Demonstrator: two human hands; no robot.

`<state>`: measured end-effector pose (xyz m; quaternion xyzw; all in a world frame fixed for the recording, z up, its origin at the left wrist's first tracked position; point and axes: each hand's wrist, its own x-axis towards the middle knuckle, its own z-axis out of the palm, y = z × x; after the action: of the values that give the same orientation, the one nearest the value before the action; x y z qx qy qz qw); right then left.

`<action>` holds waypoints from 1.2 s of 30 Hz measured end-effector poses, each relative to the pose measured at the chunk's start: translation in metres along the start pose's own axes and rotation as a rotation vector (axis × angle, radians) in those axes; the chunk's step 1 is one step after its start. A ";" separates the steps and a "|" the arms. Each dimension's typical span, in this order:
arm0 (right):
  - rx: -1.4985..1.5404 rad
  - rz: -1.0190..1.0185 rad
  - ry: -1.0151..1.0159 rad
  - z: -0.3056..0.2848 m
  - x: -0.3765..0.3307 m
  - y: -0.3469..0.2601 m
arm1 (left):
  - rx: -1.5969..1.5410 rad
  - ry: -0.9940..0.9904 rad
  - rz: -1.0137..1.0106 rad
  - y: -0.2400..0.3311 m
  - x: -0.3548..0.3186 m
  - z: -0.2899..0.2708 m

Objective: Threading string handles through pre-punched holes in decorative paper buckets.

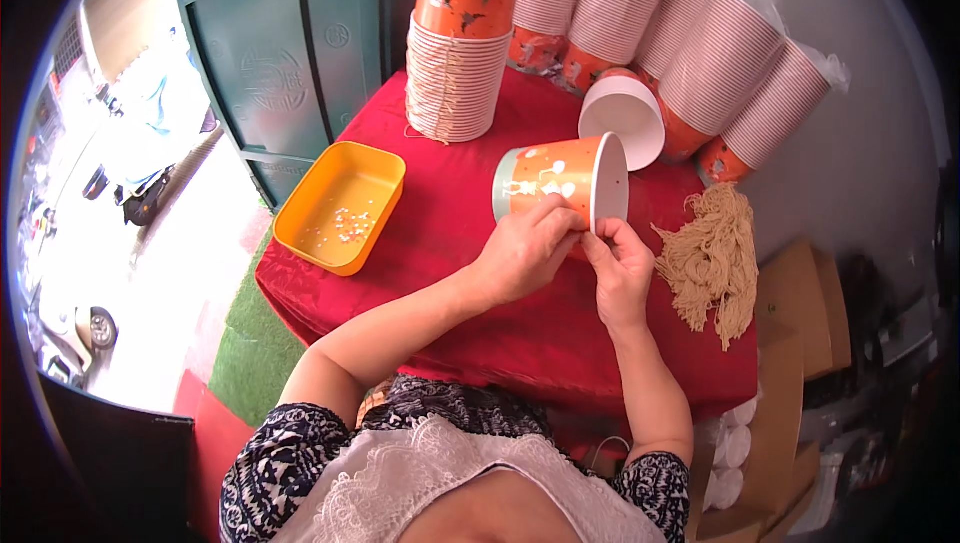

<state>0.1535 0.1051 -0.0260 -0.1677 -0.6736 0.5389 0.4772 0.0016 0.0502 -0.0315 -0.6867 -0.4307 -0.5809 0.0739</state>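
An orange paper tub [540, 178] with a grey-green base and white figures lies tipped sideways above the table, its mouth to the right. My left hand [525, 253] is closed on it near the lower edge of the rim. Beside it, my right hand [622, 268] pinches the rim, thumb and fingertips pressed together. Whether a thin string is between the fingertips, I cannot make out. To the right lies a bundle of tan strings [712, 263]. Behind the held tub, another paper tub [625, 121] rests on its side with its white inside showing.
A yellow plastic tray [345, 203] with small white bits stands at the left of the red-covered table [400, 308]. At the back is an upright stack of tubs [455, 83] with strings along it. Several nested stacks [720, 58] lean at back right. Cardboard [790, 383] stands right of the table.
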 end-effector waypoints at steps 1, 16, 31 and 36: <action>0.004 -0.007 -0.011 -0.001 -0.002 -0.002 | 0.002 -0.004 0.016 0.001 -0.001 -0.001; -0.061 -0.024 -0.127 0.018 -0.031 -0.032 | 0.333 -0.211 0.149 0.044 -0.016 -0.045; -0.957 -0.752 -0.105 0.045 -0.016 -0.043 | 0.404 -0.090 -0.214 0.035 -0.042 -0.128; -1.097 -0.772 -0.175 0.032 -0.003 -0.026 | 0.444 0.090 -0.297 -0.009 -0.047 -0.168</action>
<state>0.1363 0.0754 -0.0030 -0.0890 -0.8973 -0.0783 0.4251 -0.1259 -0.0691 -0.0231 -0.5566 -0.6397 -0.5067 0.1557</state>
